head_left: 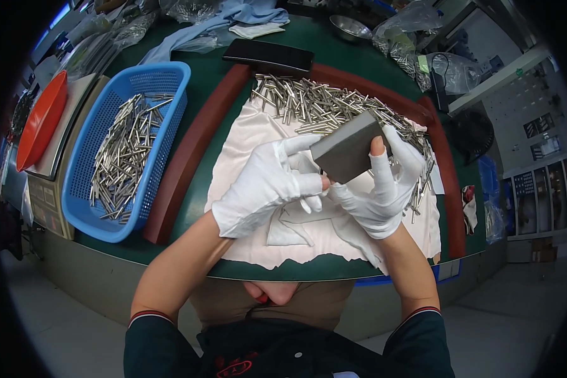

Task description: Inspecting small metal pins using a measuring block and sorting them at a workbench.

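Your white-gloved right hand [387, 195] has its fingers clamped on a grey block [353, 150], held above pink cloth [236, 151] on the green bench [198, 183]; at the block's 8 o'clock, your left hand [264, 179] curls close, its fingers' grip impossible to tell. Silvery pins [321, 102] heap at 12 o'clock, and more lie in a blue basket [79, 173] at 9.

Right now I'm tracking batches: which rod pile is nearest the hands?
The pile on the pale cloth; the other pile, in the blue basket, lies farther left.
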{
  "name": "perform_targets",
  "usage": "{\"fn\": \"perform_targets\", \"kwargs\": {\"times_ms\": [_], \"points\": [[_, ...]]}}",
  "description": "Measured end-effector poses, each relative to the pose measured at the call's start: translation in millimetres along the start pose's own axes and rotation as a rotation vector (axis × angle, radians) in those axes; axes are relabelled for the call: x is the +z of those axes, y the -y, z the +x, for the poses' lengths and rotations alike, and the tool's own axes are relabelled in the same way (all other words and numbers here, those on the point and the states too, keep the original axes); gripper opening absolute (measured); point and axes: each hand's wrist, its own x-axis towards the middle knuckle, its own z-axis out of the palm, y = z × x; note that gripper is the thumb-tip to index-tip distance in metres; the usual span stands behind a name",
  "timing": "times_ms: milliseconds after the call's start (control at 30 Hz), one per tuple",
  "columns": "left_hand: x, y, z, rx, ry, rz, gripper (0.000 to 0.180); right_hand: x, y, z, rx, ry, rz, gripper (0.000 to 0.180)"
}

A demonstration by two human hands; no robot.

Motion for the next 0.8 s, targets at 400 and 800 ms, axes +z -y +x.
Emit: {"fn": "perform_targets", "kwargs": {"times_ms": [400,800], "points": [[-6.0,-0.7,0.2,0.046,-0.063,-0.095,0.069,-10.4,-8.4,-2.7,0.12,0.113,0.071,0.083],[-7.3,4.9,3.6,0.034,0.04,-0.101,0.081,-5.7,-13.5,-6.9,0.214,0.003,0.148,0.084]]}}
